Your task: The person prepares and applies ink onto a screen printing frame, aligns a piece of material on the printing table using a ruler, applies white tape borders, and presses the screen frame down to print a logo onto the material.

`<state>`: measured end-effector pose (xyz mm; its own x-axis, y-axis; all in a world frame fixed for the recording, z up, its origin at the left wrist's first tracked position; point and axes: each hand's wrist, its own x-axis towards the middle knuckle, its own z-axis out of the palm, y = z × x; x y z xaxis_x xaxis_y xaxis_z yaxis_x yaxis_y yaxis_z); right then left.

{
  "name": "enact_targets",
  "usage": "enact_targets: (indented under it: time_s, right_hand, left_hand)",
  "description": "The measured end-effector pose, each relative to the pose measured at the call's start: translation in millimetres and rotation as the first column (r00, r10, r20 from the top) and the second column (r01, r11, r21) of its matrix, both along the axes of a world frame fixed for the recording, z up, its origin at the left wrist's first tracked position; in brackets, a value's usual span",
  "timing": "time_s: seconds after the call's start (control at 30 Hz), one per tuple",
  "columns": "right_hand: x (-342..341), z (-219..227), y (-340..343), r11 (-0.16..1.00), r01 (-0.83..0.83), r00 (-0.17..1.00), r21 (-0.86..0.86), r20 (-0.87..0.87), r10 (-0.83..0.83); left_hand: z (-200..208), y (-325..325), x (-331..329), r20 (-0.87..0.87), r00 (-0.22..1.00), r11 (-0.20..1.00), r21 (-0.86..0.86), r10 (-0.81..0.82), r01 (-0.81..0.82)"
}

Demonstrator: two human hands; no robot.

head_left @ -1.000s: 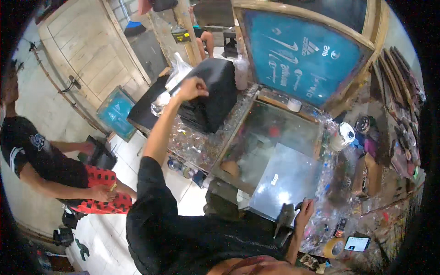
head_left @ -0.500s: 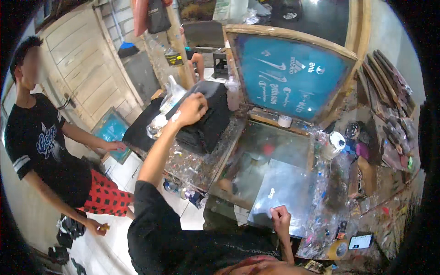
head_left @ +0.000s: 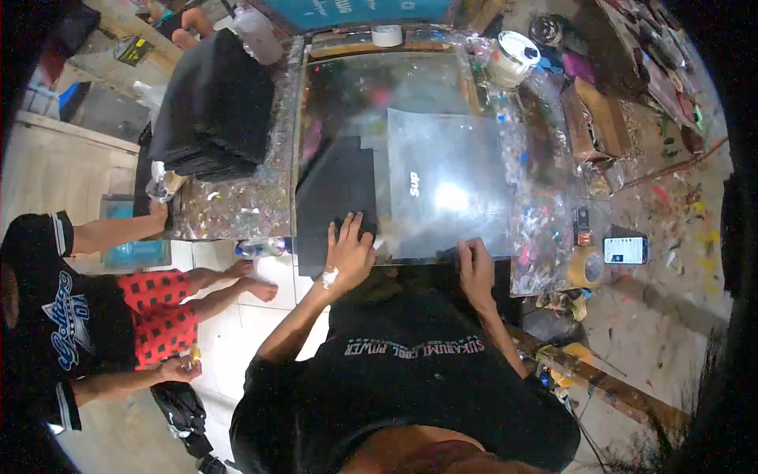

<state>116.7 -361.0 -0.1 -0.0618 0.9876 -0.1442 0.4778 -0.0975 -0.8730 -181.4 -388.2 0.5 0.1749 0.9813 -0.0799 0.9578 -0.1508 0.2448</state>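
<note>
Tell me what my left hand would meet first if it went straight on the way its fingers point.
The black sheet: your left hand points along the black sheet, and its fingertips look to be on or just above it; depth is unclear.

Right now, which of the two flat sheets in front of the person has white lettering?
The pale sheet on the right: small white lettering shows near its left edge. The black sheet to its left shows none where visible.
</note>
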Motion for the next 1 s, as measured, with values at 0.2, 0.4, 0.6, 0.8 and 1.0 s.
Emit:
enact_targets:
  time_s: [0.2,0.4,0.6,0.8,1.0]
  right_hand:
    - [69,-52,-44,0.966,-0.147,0.987,-0.211,0.033,0.157]
    - [80,-87,-45,0.864,0.15,0.858,-0.481,-0.371,-0.356]
    - [71,-95,-37,0.844,0.139,0.767,-0.518,-0.483,-0.423]
    - [61,-83,-36,0.815,0.194,0.673,-0.546,-0.531,-0.515]
    - [67,-105,-34,0.806,0.222,0.581,-0.548,-0.59,-0.561]
  left_hand:
    - [2,-1,-35,0.084,0.996,0.996,0.091,0.007,-0.015]
    - [-14,0,-33,-0.014,1.0,1.0,0.028,0.006,-0.006]
    - [-16,18,-1,0.014,1.0,0.999,0.042,-0.01,0.01]
    - [-31,-39,-7,0.705,0.508,0.528,0.22,0.495,-0.82]
    - [-88,-86,-72,0.769,-0.555,0.468,-0.636,0.318,-0.614]
